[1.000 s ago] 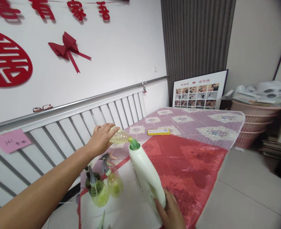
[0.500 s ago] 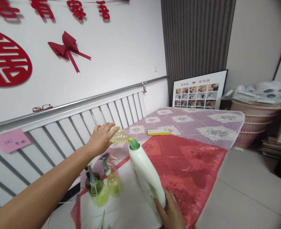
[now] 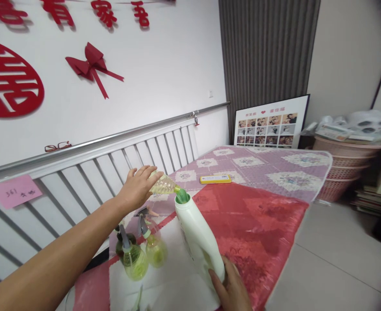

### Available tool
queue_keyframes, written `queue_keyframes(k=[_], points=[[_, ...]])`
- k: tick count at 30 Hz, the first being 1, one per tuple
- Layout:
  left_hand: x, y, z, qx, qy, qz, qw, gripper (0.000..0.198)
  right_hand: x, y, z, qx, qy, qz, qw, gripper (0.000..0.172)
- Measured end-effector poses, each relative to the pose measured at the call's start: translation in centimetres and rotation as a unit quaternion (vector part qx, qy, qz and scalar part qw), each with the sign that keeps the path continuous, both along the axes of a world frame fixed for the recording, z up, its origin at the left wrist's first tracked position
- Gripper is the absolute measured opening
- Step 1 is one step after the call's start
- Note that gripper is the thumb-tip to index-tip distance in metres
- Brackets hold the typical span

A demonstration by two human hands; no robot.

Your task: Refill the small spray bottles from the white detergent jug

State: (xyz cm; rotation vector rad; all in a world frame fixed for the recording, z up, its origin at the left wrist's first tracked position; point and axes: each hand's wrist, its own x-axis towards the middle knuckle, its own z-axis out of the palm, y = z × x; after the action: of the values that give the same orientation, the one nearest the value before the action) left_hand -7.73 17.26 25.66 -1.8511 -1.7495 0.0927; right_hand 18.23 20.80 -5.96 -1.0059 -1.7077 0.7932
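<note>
My left hand (image 3: 141,185) is wrapped round a clear ribbed bottle (image 3: 165,184) with yellowish liquid. That bottle is tipped to the right, its neck at the green-rimmed mouth of a tall white bottle (image 3: 198,237). Near its base, my right hand (image 3: 231,285) grips the white bottle, which leans to the left. Below my left forearm stand a spray bottle (image 3: 136,261) with yellow-green liquid and a second spray bottle (image 3: 157,249) beside it. A darker bottle (image 3: 121,246) is partly hidden behind them. A pale green slender piece (image 3: 139,298) lies at the near edge.
A red cloth (image 3: 251,224) and a white sheet (image 3: 167,285) cover part of the purple patterned tablecloth (image 3: 248,162). Beyond the white bottle lies a yellow flat case (image 3: 215,179). A white radiator (image 3: 112,172) runs along the left; stacked pink baskets (image 3: 342,172) stand right.
Both hands and the two bottles they hold stay nearly still. At the lower left, the red cloth's edge has spread out further to the left.
</note>
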Motion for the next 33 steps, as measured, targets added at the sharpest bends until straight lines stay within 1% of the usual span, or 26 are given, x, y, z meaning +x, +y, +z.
queue_keyframes(k=[4, 7, 13, 18, 21, 26, 33], points=[[-0.02, 0.07, 0.03, 0.001, 0.002, 0.002, 1.0, 0.072, -0.06, 0.09, -0.49, -0.007, -0.001, -0.007, 1.0, 0.051], [0.0, 0.15, 0.1, -0.001, 0.009, 0.005, 1.0, 0.072, -0.04, 0.1, -0.73, -0.016, -0.009, -0.007, 1.0, 0.051], [0.31, 0.06, 0.31, -0.003, 0.028, 0.006, 1.0, 0.068, 0.02, 0.03, -0.27, -0.017, -0.01, 0.006, 1.0, 0.049], [0.42, 0.09, 0.43, -0.006, 0.034, 0.008, 0.999, 0.066, 0.17, 0.01, 0.03, -0.027, -0.014, 0.012, 0.999, 0.051], [0.49, 0.08, 0.54, -0.007, 0.035, 0.005, 0.999, 0.065, 0.18, 0.05, -0.04, -0.025, -0.015, 0.014, 0.999, 0.052], [0.84, -0.09, 0.83, -0.008, 0.05, 0.0, 0.999, 0.062, 0.03, 0.09, -0.32, -0.012, -0.008, -0.003, 1.0, 0.05], [0.8, 0.06, 0.93, -0.004, 0.076, -0.008, 0.997, 0.066, 0.18, 0.09, -0.35, -0.014, -0.011, 0.004, 1.0, 0.05]])
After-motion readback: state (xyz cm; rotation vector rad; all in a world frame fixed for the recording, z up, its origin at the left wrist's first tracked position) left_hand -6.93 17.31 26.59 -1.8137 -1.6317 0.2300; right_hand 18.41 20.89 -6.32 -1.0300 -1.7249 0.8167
